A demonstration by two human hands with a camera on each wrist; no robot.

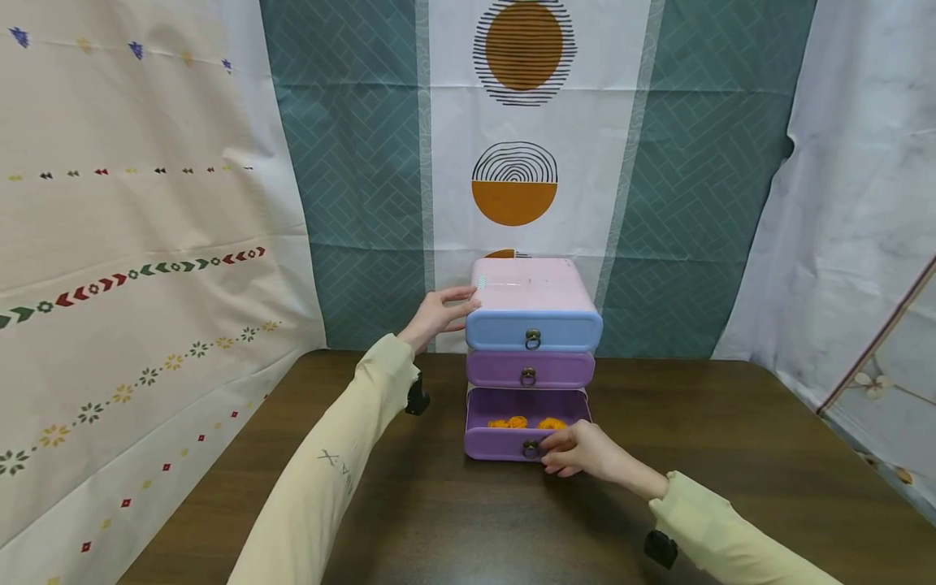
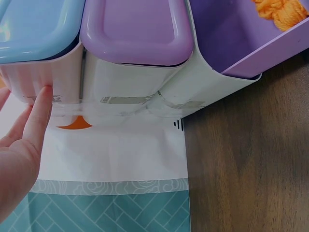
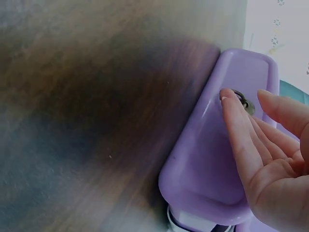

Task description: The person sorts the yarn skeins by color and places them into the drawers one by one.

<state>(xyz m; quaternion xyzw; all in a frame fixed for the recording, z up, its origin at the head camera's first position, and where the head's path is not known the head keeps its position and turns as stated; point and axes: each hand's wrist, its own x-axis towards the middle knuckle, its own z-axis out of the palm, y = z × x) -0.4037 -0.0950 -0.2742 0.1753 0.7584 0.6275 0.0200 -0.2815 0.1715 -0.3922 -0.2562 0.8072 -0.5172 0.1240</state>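
A small three-tier drawer cabinet [image 1: 530, 286] with a pink top stands against the back curtain. Its blue top drawer [image 1: 497, 331] and purple middle drawer [image 1: 493, 370] are closed. The purple bottom drawer [image 1: 490, 444] is pulled out, with orange yarn-like bundles [image 1: 552, 423] inside. My left hand [image 1: 441, 313] rests its extended fingers on the cabinet's upper left side. At the bottom drawer's front is my right hand [image 1: 585, 451], its fingertips at the metal ring pull [image 3: 244, 102]. In the right wrist view the thumb stands apart from the fairly straight fingers.
The cabinet stands on a dark brown wooden table [image 1: 468, 520]. Behind it hangs a teal and white curtain [image 1: 366, 203]. Patterned cloth [image 1: 146, 309] hangs at the left and white cloth [image 1: 841, 244] at the right. Clear tape [image 2: 130, 108] runs along the tiers' side.
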